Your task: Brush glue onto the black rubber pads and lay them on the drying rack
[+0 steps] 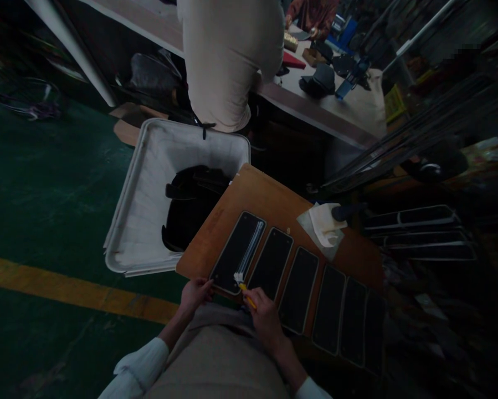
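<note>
My right hand (262, 311) is closed around a small brush (245, 289) with a yellow handle. Its white bristles touch the lower right part of a black rectangular panel (232, 255) with a light border. A whitish wet-looking streak runs up that panel's right side from the bristles. Fingers of my left hand (197, 293) pinch the panel's lower left corner at the board's near edge. To the right, several similar black panels (299, 289) lie in a row on the brown board (249, 188).
A white bin (128, 221) holding dark pieces stands beyond the board's left side. On the board's far right sits a white container (327, 221) with something dark sticking out. A person in light clothing (232, 61) is beside a workbench (315, 105); another person (315, 16) sits behind it.
</note>
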The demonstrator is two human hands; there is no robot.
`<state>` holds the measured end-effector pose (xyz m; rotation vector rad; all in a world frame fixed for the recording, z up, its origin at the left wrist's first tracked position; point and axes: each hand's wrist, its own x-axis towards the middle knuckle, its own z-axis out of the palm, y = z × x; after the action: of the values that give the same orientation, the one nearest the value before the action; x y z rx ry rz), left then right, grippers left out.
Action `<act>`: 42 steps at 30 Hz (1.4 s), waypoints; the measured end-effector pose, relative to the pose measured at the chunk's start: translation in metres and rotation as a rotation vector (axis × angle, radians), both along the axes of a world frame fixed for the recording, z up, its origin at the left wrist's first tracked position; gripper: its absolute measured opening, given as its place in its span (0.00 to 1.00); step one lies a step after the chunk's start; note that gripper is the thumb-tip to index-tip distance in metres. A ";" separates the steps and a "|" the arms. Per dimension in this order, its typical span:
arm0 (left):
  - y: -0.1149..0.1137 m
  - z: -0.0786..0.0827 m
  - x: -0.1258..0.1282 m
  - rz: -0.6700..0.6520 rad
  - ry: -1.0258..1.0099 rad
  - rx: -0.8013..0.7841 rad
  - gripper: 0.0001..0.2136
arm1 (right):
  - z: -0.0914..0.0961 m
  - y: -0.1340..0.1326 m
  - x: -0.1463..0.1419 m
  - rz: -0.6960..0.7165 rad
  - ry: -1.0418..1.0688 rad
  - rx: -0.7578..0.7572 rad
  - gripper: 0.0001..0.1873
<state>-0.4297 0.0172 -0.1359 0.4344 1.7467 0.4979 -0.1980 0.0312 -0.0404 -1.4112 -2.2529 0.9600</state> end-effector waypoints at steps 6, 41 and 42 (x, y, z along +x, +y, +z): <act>0.001 0.002 0.001 0.026 -0.025 -0.017 0.17 | 0.017 0.019 0.000 -0.070 0.092 -0.062 0.11; -0.002 -0.004 -0.004 0.147 -0.174 -0.030 0.08 | -0.003 0.164 -0.039 -0.128 -0.014 0.278 0.13; -0.003 -0.005 -0.004 0.153 -0.177 -0.031 0.08 | -0.006 0.171 -0.043 -0.134 -0.040 0.300 0.14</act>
<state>-0.4333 0.0146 -0.1408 0.2277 1.6212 0.5994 -0.2405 0.2020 -0.0465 -1.4329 -2.1865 0.5295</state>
